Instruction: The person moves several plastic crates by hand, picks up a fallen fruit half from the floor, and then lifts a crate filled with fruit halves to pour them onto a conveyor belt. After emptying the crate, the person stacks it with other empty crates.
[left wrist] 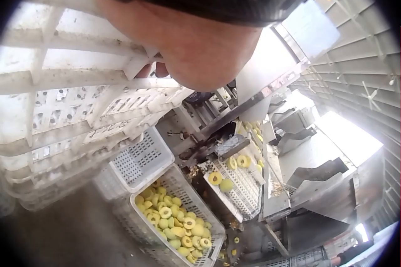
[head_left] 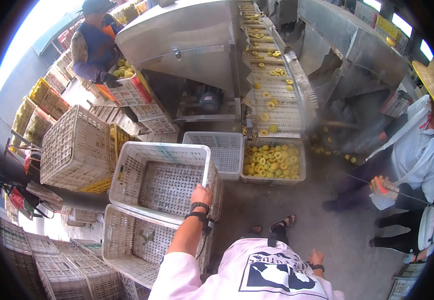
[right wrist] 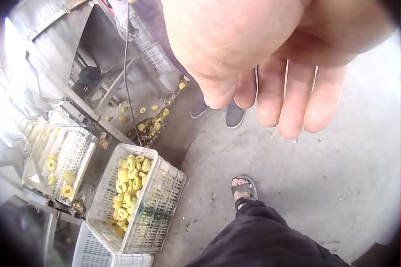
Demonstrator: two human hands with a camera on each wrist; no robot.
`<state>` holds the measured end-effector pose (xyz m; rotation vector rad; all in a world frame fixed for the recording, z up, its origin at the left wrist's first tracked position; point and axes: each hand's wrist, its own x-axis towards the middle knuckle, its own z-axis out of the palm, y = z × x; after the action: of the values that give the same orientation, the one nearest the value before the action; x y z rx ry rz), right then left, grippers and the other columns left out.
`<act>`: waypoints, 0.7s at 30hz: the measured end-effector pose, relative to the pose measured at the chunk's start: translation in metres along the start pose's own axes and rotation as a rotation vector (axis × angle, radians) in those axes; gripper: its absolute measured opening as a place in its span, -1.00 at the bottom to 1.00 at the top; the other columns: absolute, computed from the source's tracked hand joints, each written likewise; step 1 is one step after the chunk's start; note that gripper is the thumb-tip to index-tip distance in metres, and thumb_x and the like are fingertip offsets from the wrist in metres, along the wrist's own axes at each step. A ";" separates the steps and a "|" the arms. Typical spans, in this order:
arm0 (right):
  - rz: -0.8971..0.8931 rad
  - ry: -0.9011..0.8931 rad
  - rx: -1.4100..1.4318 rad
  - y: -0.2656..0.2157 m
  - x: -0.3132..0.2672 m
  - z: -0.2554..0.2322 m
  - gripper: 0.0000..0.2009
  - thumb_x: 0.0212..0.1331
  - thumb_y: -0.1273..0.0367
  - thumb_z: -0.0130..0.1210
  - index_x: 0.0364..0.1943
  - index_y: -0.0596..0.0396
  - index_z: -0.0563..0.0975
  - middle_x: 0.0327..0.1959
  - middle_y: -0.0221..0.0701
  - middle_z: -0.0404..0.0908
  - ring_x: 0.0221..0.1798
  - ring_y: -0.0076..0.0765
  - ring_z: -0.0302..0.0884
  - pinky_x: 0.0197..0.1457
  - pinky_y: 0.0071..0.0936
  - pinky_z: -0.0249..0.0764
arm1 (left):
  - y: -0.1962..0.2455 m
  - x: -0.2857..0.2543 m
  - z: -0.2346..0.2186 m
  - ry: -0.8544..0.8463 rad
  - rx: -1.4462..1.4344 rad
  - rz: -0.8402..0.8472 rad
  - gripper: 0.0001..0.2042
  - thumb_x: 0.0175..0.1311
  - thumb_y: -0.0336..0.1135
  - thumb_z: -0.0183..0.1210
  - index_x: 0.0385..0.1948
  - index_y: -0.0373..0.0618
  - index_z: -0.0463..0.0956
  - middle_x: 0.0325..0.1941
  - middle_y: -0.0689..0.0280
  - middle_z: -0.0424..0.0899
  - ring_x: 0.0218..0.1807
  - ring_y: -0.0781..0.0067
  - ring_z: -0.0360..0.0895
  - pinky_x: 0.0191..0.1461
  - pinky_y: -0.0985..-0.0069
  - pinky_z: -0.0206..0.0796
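Head view: white crate [head_left: 164, 182] forward-left of the left hand [head_left: 202, 194], rim [head_left: 167, 145] in its grip, right hand [head_left: 316, 257] loose.

Fruit-processing plant: conveyor [head_left: 276, 86], stacked crates [head_left: 164, 155]

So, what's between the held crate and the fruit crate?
An empty crate stands between the held crate, gripped by the left hand, and the fruit crate; the head view shows it.

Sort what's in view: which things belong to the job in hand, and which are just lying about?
Likely the job:
- left hand, gripping the held crate
- empty crate beside the belt
- full crate

Apparently lying about:
- spilled fruit on the floor
- bag, far left
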<state>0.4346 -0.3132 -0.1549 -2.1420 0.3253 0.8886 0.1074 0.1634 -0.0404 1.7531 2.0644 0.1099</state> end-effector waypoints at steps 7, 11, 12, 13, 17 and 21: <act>-0.011 -0.002 0.063 0.004 0.001 0.003 -0.78 0.17 0.34 -0.02 -0.58 0.14 0.37 -0.72 -0.42 0.34 -0.76 -0.48 0.26 -0.77 -0.51 0.12 | 0.001 0.000 0.000 -0.012 0.004 -0.025 -0.65 0.17 -0.04 -0.03 -0.28 -0.18 0.44 -0.24 0.01 0.59 -0.14 -0.03 0.53 -0.07 0.17 0.35; -0.006 -0.010 0.032 0.003 0.003 0.005 -0.78 0.16 0.34 -0.02 -0.57 0.15 0.38 -0.71 -0.41 0.36 -0.76 -0.47 0.26 -0.77 -0.51 0.12 | 0.001 0.000 0.000 -0.019 -0.002 -0.026 -0.64 0.17 -0.03 -0.04 -0.27 -0.18 0.44 -0.24 0.00 0.58 -0.14 -0.03 0.53 -0.07 0.17 0.35; -0.017 0.011 0.015 0.002 0.002 0.006 -0.78 0.16 0.34 -0.02 -0.56 0.16 0.39 -0.71 -0.40 0.36 -0.75 -0.46 0.27 -0.76 -0.50 0.13 | 0.001 0.000 -0.001 -0.018 -0.002 -0.026 -0.64 0.17 -0.03 -0.04 -0.27 -0.18 0.44 -0.24 0.00 0.58 -0.14 -0.03 0.53 -0.07 0.17 0.35; -0.028 0.033 -0.001 0.002 0.002 0.006 -0.78 0.16 0.33 -0.02 -0.56 0.17 0.40 -0.71 -0.39 0.37 -0.75 -0.44 0.27 -0.75 -0.49 0.14 | 0.002 0.000 -0.001 -0.020 -0.005 -0.030 -0.64 0.18 -0.03 -0.04 -0.27 -0.18 0.44 -0.24 0.00 0.58 -0.14 -0.04 0.52 -0.07 0.17 0.35; -0.030 0.028 -0.005 0.000 0.004 0.005 -0.78 0.15 0.33 -0.02 -0.56 0.18 0.41 -0.71 -0.38 0.37 -0.74 -0.42 0.29 -0.72 -0.48 0.17 | 0.000 0.001 0.000 -0.011 0.005 -0.019 -0.63 0.19 -0.03 -0.05 -0.28 -0.20 0.43 -0.24 -0.01 0.58 -0.14 -0.05 0.52 -0.07 0.16 0.34; -0.036 -0.016 0.033 0.012 0.021 0.002 -0.79 0.15 0.34 -0.02 -0.55 0.16 0.40 -0.70 -0.38 0.36 -0.73 -0.43 0.28 -0.72 -0.46 0.18 | 0.001 0.000 0.001 -0.014 -0.002 -0.023 -0.63 0.19 -0.03 -0.05 -0.29 -0.21 0.43 -0.24 -0.01 0.58 -0.14 -0.05 0.52 -0.07 0.15 0.34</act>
<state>0.4425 -0.3181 -0.1768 -2.1028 0.2908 0.8733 0.1082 0.1634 -0.0408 1.7241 2.0729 0.0924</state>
